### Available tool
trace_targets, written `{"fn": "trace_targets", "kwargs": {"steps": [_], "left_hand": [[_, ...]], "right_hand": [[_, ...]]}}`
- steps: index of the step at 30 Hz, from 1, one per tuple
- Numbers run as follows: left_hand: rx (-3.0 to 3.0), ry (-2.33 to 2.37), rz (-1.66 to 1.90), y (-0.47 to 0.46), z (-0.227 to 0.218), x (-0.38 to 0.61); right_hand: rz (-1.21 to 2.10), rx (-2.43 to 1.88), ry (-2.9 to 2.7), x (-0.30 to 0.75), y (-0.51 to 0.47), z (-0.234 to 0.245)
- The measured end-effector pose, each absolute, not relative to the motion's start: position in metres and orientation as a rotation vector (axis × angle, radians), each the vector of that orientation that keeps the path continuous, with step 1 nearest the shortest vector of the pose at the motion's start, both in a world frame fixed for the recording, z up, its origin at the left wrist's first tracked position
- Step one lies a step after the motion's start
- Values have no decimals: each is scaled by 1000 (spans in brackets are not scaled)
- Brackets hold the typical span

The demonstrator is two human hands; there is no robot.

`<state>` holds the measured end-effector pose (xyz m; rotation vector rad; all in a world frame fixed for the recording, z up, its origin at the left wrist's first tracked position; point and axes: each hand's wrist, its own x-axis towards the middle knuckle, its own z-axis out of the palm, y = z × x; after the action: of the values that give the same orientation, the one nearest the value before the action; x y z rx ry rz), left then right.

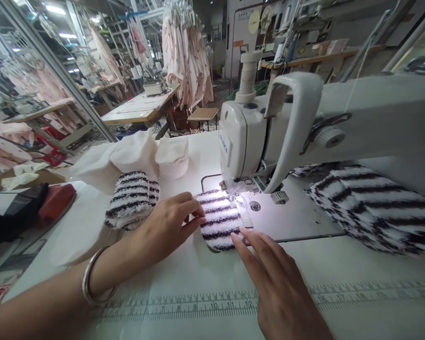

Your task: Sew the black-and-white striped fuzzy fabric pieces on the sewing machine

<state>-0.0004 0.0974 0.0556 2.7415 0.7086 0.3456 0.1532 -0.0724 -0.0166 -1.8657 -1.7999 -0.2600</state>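
Hands (170,222) (272,278) lie flat (fingers extended, grasping nothing) on striped fabric piece (217,219).

Both hands rest flat on a striped fleece piece (217,219) under the sewing machine (255,137). The left hand (168,224) presses its left edge. The right hand (269,274) touches its near edge.

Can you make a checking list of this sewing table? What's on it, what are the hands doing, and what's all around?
Surface: white table with printed ruler.
Job's things: small striped piece under sewing machine.
Clutter: striped stack, cream fabric, big striped fabric.
Hands: left hand and right hand flat, fingers touching the striped piece.
Cables: nothing seen.
Surroundings: hanging garments, other worktables.
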Motion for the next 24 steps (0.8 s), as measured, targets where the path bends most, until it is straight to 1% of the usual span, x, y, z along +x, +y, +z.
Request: {"fn": "trace_targets", "kwargs": {"steps": [4, 10, 14, 19, 24], "left_hand": [[2773, 775, 117, 86, 56, -11], [2868, 439, 315, 70, 41, -24], [2922, 325, 352, 68, 35, -26], [2972, 293, 387, 70, 33, -25], [3032, 301, 353, 73, 28, -28]], "right_hand": [[-334, -1829, -1801, 154, -66, -20], [-282, -1871, -1851, 159, -60, -20], [-325, -1869, -1870, 157, -62, -17], [-316, -1850, -1913, 153, -61, -17], [-377, -1865, -1873, 151, -58, -21]]}}
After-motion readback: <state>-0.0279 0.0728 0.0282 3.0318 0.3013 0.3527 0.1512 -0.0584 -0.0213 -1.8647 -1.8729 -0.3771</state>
